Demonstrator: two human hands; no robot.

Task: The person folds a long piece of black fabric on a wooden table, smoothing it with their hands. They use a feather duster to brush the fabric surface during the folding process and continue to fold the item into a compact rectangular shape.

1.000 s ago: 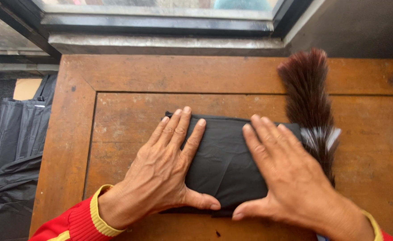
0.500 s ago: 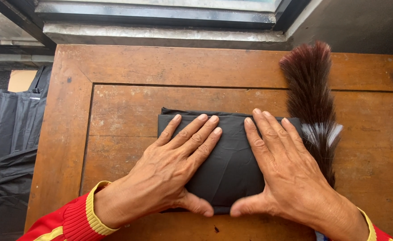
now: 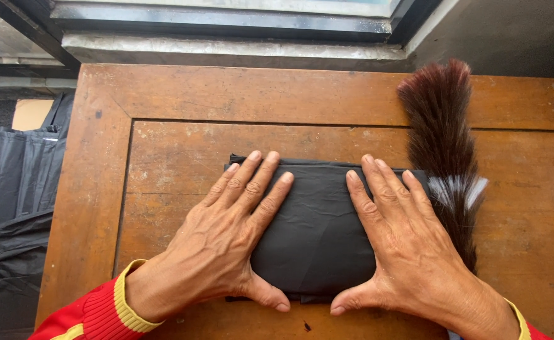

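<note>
Worn brown wooden worktop with a framed border fills the view, its far edge against a grey window sill. Folded black plastic sheet lies flat near the middle of the worktop. Left hand rests palm-down on the left part of the sheet, fingers spread and extended toward the far edge, thumb pointing inward along the near edge. Right hand lies palm-down on the right part, fingers likewise extended, thumb tip close to the left thumb but apart from it. Neither grip is closed: both are flat and wide, pressing on the sheet, grasping nothing. Dark brown feather duster lies just right of the right hand, its plume reaching toward the sill, touching the sheet's right edge. More black plastic hangs beyond the worktop, left of the left hand. Red sleeve with yellow cuff on the left wrist.
</note>
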